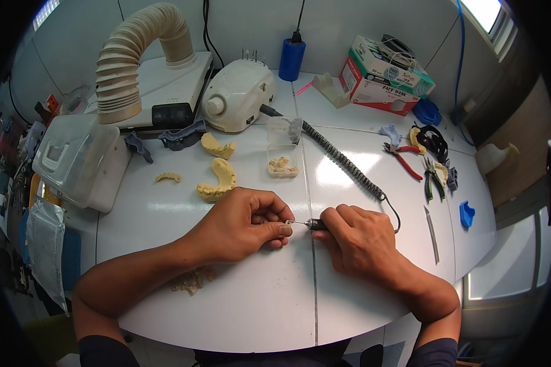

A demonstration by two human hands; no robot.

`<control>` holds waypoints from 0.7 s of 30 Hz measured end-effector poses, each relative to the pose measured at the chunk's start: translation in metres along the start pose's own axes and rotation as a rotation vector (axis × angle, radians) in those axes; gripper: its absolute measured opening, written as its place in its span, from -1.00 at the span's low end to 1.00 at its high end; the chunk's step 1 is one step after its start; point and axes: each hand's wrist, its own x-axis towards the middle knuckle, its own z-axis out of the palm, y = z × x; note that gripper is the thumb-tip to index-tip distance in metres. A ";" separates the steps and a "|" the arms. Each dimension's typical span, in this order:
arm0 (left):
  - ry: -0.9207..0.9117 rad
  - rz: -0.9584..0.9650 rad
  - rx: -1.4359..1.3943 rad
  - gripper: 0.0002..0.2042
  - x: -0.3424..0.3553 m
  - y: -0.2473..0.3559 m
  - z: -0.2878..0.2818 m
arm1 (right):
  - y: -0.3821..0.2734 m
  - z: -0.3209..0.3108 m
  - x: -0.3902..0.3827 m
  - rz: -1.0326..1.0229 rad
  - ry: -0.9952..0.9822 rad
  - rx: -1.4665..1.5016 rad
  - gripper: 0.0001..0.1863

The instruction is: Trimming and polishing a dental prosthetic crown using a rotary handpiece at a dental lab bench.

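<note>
A small pale piece (288, 222) is held at the fingertips of the left hand (242, 223), above the table (257, 318). The thumb and forefinger are closed on it, with no visible gap; the other fingers are curled. Much of the piece is covered by the grip, so its own long axis cannot be determined.

A drill (316, 224) is held in the right hand (362, 241), with the fingers wrapped closed around its dark body. The long axis of the drill is laid left to right, almost level across the scene, and its thin bit (300, 222) is pointed left. The piece is thus located directly left of the right hand, in line with the bit. The left hand is the nearer of the two to the piece. Whether the bit tip is in contact with the piece, or merely just beside it, cannot be told.

A coiled cord (343, 158) is seen on the far side of the right hand. Yellow tooth moulds (219, 181) are placed on the far side of the left hand.
</note>
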 end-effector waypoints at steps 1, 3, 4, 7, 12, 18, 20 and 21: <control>0.002 -0.003 0.001 -0.84 0.000 0.000 0.000 | 0.001 0.000 0.000 0.000 0.000 0.000 -0.69; 0.003 -0.005 0.002 -0.84 0.001 0.000 0.000 | 0.002 0.002 -0.001 -0.008 0.009 0.014 -0.69; 0.003 -0.008 0.002 -0.84 0.000 0.000 0.000 | 0.002 0.002 0.000 -0.008 0.009 0.015 -0.69; -0.002 -0.014 0.006 -0.84 0.000 0.001 0.000 | 0.001 0.002 0.000 0.003 0.015 0.020 -0.69; 0.003 -0.016 0.010 -0.84 0.000 0.001 0.000 | 0.001 0.002 0.000 0.000 0.003 0.010 -0.69; 0.000 -0.017 0.021 -0.84 0.000 0.000 0.000 | 0.001 0.002 0.000 -0.007 0.007 0.007 -0.69; -0.003 -0.018 0.029 -0.85 0.000 0.001 0.000 | 0.001 0.003 0.000 -0.009 0.016 0.006 -0.69; -0.004 -0.016 0.025 -0.85 0.000 0.000 0.000 | 0.001 0.003 0.000 -0.011 0.025 0.006 -0.69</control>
